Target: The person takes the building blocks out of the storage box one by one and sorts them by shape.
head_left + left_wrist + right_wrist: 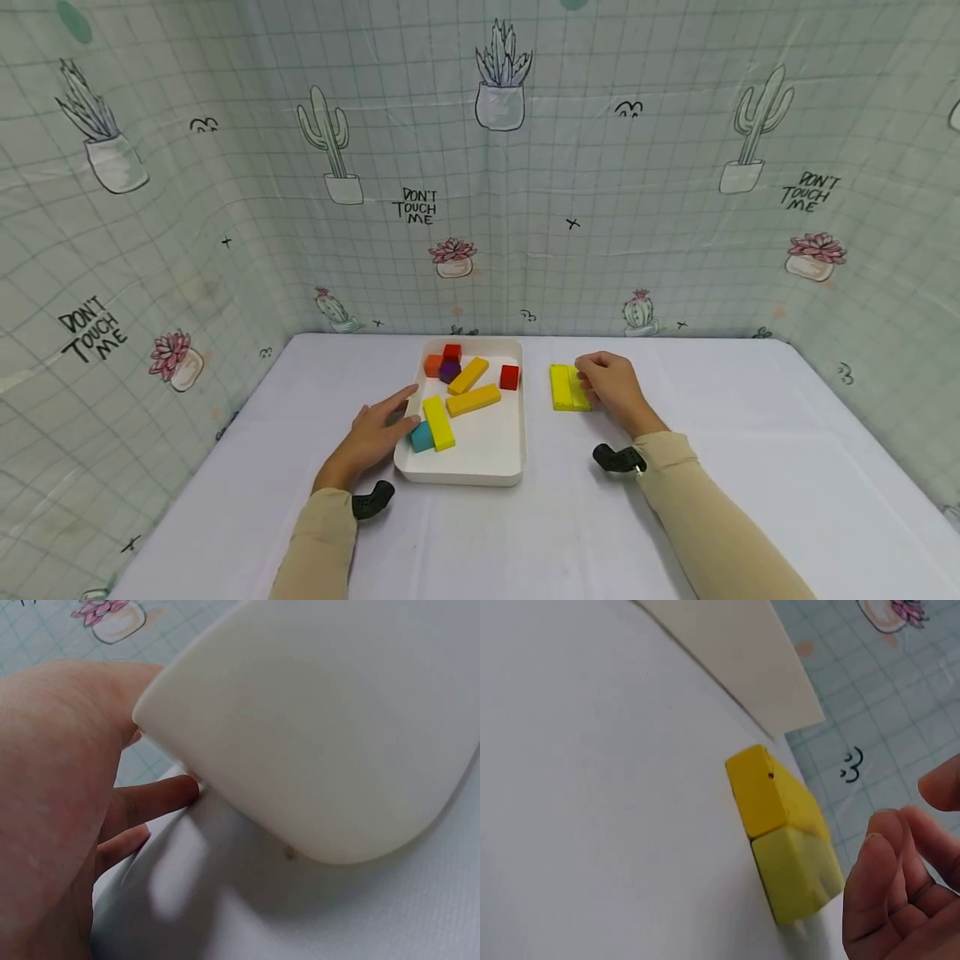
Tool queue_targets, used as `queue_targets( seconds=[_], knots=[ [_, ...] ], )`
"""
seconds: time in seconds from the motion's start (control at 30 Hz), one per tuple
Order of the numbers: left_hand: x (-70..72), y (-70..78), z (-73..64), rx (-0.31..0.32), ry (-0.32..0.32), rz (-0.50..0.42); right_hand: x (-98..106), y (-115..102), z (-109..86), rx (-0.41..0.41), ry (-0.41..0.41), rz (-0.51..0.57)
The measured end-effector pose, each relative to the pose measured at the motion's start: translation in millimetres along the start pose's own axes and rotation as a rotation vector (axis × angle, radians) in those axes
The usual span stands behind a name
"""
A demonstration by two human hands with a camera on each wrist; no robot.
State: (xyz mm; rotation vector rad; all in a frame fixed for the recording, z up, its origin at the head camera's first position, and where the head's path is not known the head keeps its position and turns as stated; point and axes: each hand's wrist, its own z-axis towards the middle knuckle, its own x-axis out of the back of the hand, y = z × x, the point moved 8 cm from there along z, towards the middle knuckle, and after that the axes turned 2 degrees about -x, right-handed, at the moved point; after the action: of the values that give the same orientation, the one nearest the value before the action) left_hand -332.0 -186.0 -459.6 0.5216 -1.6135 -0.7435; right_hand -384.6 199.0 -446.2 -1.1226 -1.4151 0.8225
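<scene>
My left hand [365,435] is at the left side of a white tray [487,481], its thumb over the rim and a finger [176,796] against the outer wall. Close to the thumb, a teal block [422,437] sits beside a long bright yellow block [438,423] in the tray. To the tray's right, two bright yellow blocks lie side by side on the table, a left one [560,389] and a right one [577,397]. Over the right one hovers my right hand [613,390], fingers loosely bent. A gap shows between thumb [943,787] and fingertips, with nothing held.
Further inside the tray are two golden yellow blocks [474,401], red cubes [509,377], an orange block [432,366] and a purple block [449,372]. A white cloth covers the table [480,550]. Behind it hangs a grid-patterned curtain [562,275] with plant drawings.
</scene>
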Motion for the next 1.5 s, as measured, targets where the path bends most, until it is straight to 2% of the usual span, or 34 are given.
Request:
queue_targets(
  seconds=[0.1,0.37,0.57,0.87,1.0,1.17,1.5],
  knots=[
    [0.9,2.1,0.2,-0.003,0.003,-0.001,-9,-12,-2.7,0.030,-0.053,0.018],
    [5.1,1.0,0.2,0.011,0.007,0.000,-42,-32,-6.2,0.032,-0.187,0.189],
    [4.1,-1.0,-1.1,0.016,0.002,0.005,-67,-41,-11.4,0.018,-0.279,0.213],
    [3.4,-1.2,-1.5,0.017,-0.001,0.005,-93,-52,-18.0,-0.033,-0.351,0.324],
    [1.5,-1.2,-2.0,0.022,-0.002,-0.005,-102,-53,-21.9,-0.027,-0.382,0.356],
    [0.0,0.2,-1.8,0.023,0.000,-0.008,-110,-56,-28.2,0.006,-0.413,0.356],
    [0.7,1.1,-2.1,0.018,-0.006,-0.005,-129,-64,-30.6,0.032,-0.506,0.226]
  ],
)
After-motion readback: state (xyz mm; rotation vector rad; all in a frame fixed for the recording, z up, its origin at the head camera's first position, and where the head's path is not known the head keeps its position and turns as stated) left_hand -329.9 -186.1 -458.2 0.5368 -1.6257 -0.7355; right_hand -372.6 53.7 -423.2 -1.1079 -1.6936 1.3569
